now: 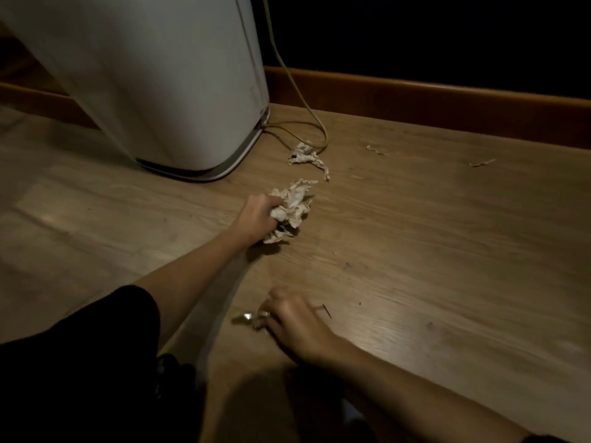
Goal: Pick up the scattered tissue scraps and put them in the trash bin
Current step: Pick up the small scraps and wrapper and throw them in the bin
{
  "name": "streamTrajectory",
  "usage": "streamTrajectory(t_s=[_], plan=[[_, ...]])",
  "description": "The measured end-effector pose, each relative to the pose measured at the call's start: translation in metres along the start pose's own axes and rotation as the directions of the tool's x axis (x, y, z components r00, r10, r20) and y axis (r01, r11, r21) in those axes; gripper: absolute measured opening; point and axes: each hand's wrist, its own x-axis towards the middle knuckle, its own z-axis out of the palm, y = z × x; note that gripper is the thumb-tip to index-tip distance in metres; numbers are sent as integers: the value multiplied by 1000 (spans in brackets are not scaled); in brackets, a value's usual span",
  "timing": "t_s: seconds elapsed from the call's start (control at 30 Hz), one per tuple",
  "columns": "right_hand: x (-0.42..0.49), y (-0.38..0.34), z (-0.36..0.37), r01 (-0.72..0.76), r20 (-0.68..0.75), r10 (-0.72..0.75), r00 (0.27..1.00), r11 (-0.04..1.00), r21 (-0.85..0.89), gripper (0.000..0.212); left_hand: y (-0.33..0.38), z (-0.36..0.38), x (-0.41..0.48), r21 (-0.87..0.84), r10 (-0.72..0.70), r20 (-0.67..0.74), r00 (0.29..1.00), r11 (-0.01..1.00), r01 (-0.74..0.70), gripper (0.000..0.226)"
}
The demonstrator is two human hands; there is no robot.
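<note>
My left hand (260, 219) is closed around a bunch of crumpled tissue scraps (295, 204) just above the wooden floor. Beyond it another crumpled tissue scrap (305, 156) lies on the floor beside a cable. Two thin torn tissue strips lie further right, the nearer strip (375, 150) and the far strip (483, 163). My right hand (295, 321) is low near the floor, blurred, with its fingertips pinching a small pale scrap (252, 316). No trash bin can be told for sure.
A tall white appliance (166, 91) stands on the floor at upper left, with a yellowish cable (297, 91) running down and looping at its base. A wooden skirting board (431, 97) runs along the back. My dark clothing fills the lower left.
</note>
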Motion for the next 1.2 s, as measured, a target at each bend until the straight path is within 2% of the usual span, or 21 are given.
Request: streamTrajectory(t_s=[0.07,0.13,0.2,0.3,0.37,0.43,0.5,0.57,0.67,0.77,0.87,1.03,1.1,1.2], plan=[[-13,0,15,116,112,-104,988,987,-114,15,-13,-13,-7,3,-39,-38,999,999,39,40],[-19,6,22,256,131,-231,964,939,-229,14,-23,-23,-12,21,-72,-61,996,997,74,38],[-19,14,22,290,110,-271,956,926,-241,11,-30,-29,-14,22,-99,-80,992,995,101,35],[-18,31,1,100,-51,-107,993,988,-114,12,-28,-32,-10,8,-108,-109,988,994,110,34],[-16,46,-25,-87,-187,86,979,996,5,11,-20,-30,-6,-2,-98,-113,989,995,98,35],[-15,62,-60,-298,-309,317,897,948,110,13,-4,-24,1,-19,-73,-103,992,997,71,36],[-19,76,-98,-407,-411,467,783,884,229,14,17,-16,8,-55,-38,-84,996,998,34,37],[-31,89,-137,-446,-493,537,684,844,299,14,41,-6,16,-79,3,-49,999,997,-7,39],[-56,111,-193,-498,-554,601,576,795,345,19,83,14,32,-105,96,2,995,990,-95,44],[-85,117,-254,-503,-581,642,500,762,409,16,151,30,55,-147,191,45,981,972,-183,48],[-112,108,-319,-546,-663,601,447,770,330,11,248,40,79,-196,331,22,943,927,-321,42],[-175,92,-449,-610,-873,395,286,777,151,10,438,29,110,-299,585,-138,799,745,-597,31],[-204,83,-503,-621,-921,329,207,772,136,21,513,16,118,-313,658,-176,732,668,-676,22],[-251,72,-568,-656,-939,326,110,734,178,22,612,12,125,-275,735,-201,648,592,-757,13]])
